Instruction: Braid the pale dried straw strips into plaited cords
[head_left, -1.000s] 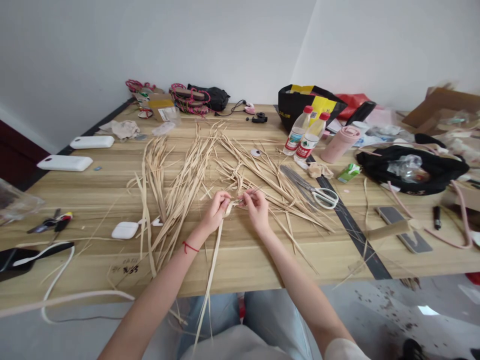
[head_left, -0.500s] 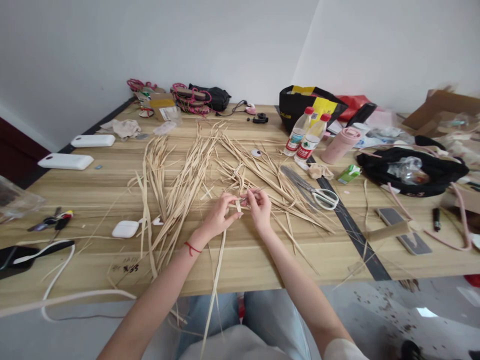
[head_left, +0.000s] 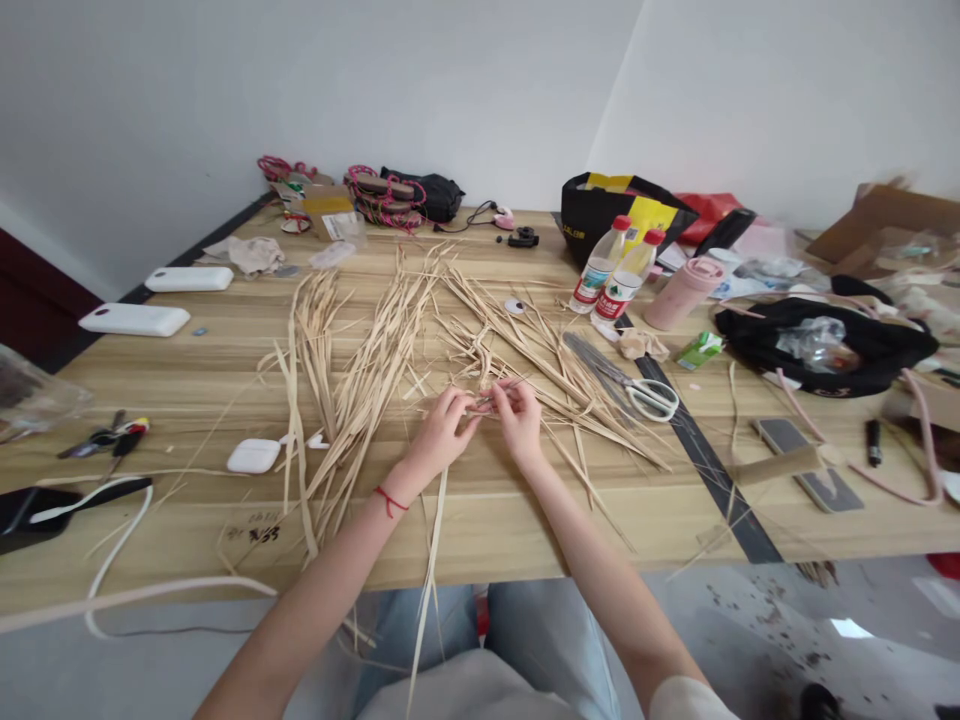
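My left hand [head_left: 441,432] is closed in a pinch on a pale straw strip. A long straw strip [head_left: 431,570] trails from beneath it over the table edge toward my lap. Close by, my right hand [head_left: 520,422] is also closed, its thumb and fingers pinching the same small bit of straw; the fingers mostly hide this piece. Just beyond the fingertips lies a twisted clump of straw [head_left: 480,350]. Loose bundles of dry straw strips spread around both hands: one bundle [head_left: 382,350] to the left, another [head_left: 525,335] to the right.
Scissors [head_left: 649,396] with pale handles lie right of the straw. Two water bottles [head_left: 616,285], a pink tumbler [head_left: 684,292] and a black bag [head_left: 825,345] stand farther right. A white earphone case [head_left: 253,456] sits at left. The wooden table's front edge [head_left: 517,580] is near my lap.
My fingertips have drawn closer together, and the flat pale strip end that showed between them is now mostly covered. The view has shifted slightly.
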